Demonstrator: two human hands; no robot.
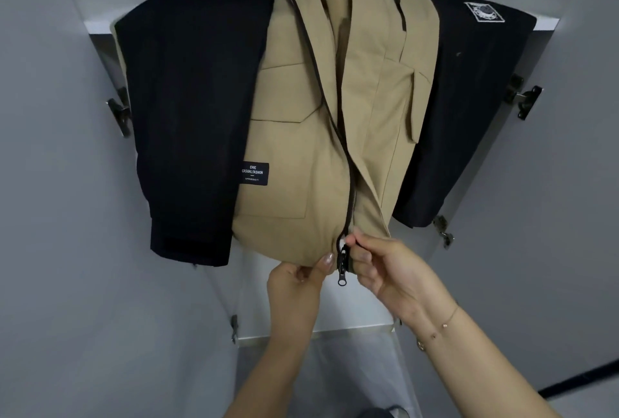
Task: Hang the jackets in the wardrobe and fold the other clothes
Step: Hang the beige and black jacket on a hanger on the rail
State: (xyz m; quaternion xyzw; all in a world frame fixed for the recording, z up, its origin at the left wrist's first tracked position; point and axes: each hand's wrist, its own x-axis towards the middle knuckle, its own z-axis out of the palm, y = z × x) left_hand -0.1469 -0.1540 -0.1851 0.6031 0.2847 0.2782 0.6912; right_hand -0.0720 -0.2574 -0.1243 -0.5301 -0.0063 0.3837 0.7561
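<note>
Tan jacket [301, 136] on hanger, soft, limp cloth
Left hand [296, 283] pinches hem at 6 o'clock; right hand [385, 270] pinches zipper [342, 262] edge; grip there

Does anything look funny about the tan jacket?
Yes: the tan jacket hangs with its zipper undone, front gaping. The left hand and right hand pinch the hem at the zipper's bottom end.

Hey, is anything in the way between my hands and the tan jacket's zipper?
Nothing visible. The left hand and right hand already pinch the tan jacket's hem on either side of the zipper, which hangs free between them.
</note>
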